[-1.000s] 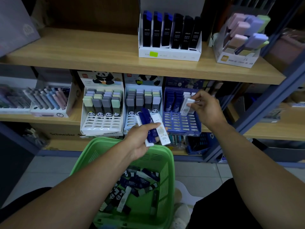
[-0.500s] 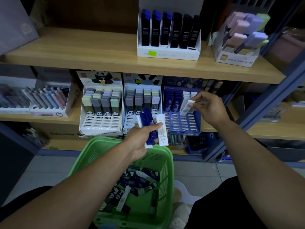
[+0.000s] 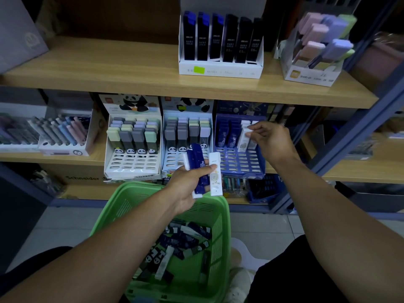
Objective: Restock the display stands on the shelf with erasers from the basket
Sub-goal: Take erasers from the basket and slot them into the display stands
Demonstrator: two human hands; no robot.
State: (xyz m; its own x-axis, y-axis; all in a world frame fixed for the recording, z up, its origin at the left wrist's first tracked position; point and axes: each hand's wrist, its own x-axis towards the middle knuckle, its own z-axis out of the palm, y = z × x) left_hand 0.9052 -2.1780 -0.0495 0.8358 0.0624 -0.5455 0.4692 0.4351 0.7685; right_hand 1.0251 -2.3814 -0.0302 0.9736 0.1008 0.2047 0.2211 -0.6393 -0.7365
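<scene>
Erasers, long blue and white ones [image 3: 202,171], stand up in a bunch in the left hand [image 3: 185,189], which is closed around them above the green plastic basket [image 3: 220,217]. The right hand [image 3: 270,142] is nearer the blue plastic display stand [image 3: 240,162], up to the right. Its fingers look pinched at a white eraser [image 3: 243,138] standing upright in a slot there; I cannot tell for sure.

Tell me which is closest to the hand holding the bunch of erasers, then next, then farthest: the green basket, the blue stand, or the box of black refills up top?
From the left hand:
1. Green basket, directly below it.
2. Blue stand, just to its right on the middle shelf.
3. Box of black refills, on the upper shelf, well above.
</scene>
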